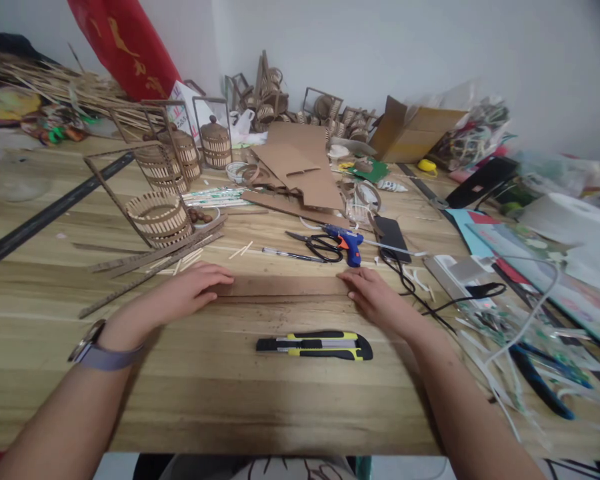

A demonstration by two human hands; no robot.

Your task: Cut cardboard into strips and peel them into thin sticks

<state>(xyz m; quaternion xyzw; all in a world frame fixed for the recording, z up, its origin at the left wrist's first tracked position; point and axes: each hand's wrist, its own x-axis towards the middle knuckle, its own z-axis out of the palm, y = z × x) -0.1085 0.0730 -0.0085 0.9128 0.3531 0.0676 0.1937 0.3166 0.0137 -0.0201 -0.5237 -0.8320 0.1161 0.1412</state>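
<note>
A long, narrow strip of brown cardboard (285, 287) lies crosswise on the wooden table, with a thin dark line along its near edge. My left hand (187, 290) grips its left end, thumb on the near side and fingers over the far side. At the right end, my right hand (373, 293) pinches it the same way. Closer to me rests a yellow and black utility knife (315, 345). Beyond the strip are a pen (293, 255), black-handled scissors (323, 247) and a blue hot glue gun (347, 241).
Small slatted baskets with tall handles (160, 220) stand at the left, beside brown strips (150, 260). Cardboard sheets (300, 167) are piled at the back. On the right, cables run from a white power strip (455, 277), near blue-handled pliers (540, 383).
</note>
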